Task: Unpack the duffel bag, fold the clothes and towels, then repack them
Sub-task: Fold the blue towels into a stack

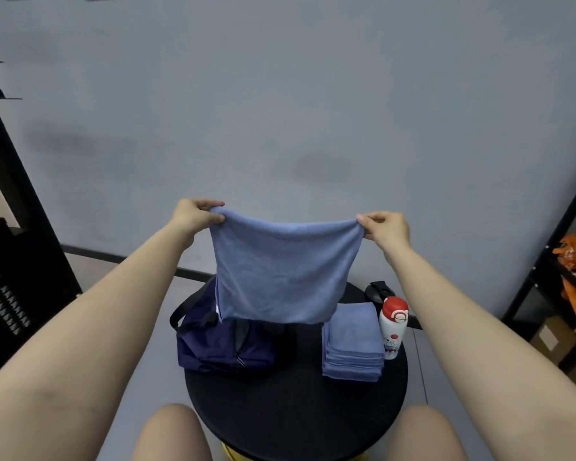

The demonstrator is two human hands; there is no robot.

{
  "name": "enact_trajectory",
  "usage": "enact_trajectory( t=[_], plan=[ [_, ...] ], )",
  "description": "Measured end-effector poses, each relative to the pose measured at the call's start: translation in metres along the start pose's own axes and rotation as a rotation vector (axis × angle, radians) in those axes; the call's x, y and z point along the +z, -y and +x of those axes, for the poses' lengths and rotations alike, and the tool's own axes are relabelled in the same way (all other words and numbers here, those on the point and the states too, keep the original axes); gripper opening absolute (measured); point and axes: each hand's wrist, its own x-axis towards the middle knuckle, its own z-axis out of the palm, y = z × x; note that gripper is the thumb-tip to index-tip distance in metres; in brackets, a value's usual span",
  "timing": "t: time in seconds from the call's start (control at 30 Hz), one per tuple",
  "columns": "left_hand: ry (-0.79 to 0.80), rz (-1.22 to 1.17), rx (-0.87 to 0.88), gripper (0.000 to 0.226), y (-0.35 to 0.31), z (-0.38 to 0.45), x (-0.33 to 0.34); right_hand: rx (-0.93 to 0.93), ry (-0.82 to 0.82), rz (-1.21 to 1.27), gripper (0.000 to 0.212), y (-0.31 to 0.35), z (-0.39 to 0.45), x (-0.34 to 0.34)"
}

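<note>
- Above the round black desk (296,410), a soft blue terry towel (285,271) hangs doubled, its top edge running 9 to 3 o'clock between both hands
- left hand (195,214) pinches the 9 o'clock corner; right hand (384,227) pinches the 3 o'clock corner, both equally near
- stack of folded blue towels (353,347) lies below at 5 o'clock of the hanging cloth, navy fabric duffel bag (225,344) at 7 o'clock
- towel hides the bag's far half; white and red bottle (393,327) stands just beside the stack
</note>
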Motion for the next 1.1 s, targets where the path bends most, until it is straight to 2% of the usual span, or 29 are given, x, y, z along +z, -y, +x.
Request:
enact_trajectory(
  t=[0.1,0.33,0.47,0.6,0.73,1.1],
  plan=[
    [-0.039,-0.104,0.001,0.029,0.003,-0.002,0.004,0.096,-0.003,0.065,0.008,-0.005,-0.002,0.002],
    [-0.109,-0.003,0.034,0.027,0.013,0.001,0.004,0.116,0.033,-0.08,0.026,-0.022,-0.002,0.003],
    [-0.14,0.098,0.038,0.031,0.017,0.002,0.002,0.032,0.006,-0.123,0.018,-0.022,-0.007,0.006],
    [-0.182,0.302,0.09,0.021,0.018,-0.005,0.001,-0.032,-0.059,-0.166,0.013,-0.02,-0.011,0.004],
    [-0.175,0.398,0.15,0.015,0.021,-0.012,0.003,-0.077,-0.093,-0.21,0.011,-0.02,-0.016,0.001],
    [-0.141,0.392,0.156,0.011,0.037,-0.037,0.013,-0.063,-0.108,-0.216,0.01,-0.029,-0.039,-0.014]
  ],
)
